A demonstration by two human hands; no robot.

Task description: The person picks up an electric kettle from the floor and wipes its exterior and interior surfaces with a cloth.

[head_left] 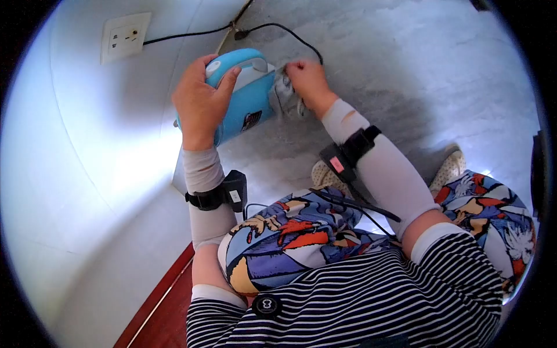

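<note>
A light blue appliance (250, 107) with a looped carrying handle and a dark printed label is tilted beside the wall. Its exact kind I cannot make out. My left hand (203, 101) is closed round the handle end, thumb on top. At the appliance's right end, my right hand (310, 84) pinches a crumpled grey cloth (281, 93), which lies against that end. The fingertips of my right hand are partly hidden. The underside of the appliance is out of sight.
A white wall socket (125, 37) has a black cord (188, 36) running from it along the wall's foot and over the grey marbled floor (394, 64) behind my right hand. My shoes (449, 168) and patterned trousers (290, 243) are close below. Dark red trim (156, 298) edges the lower left.
</note>
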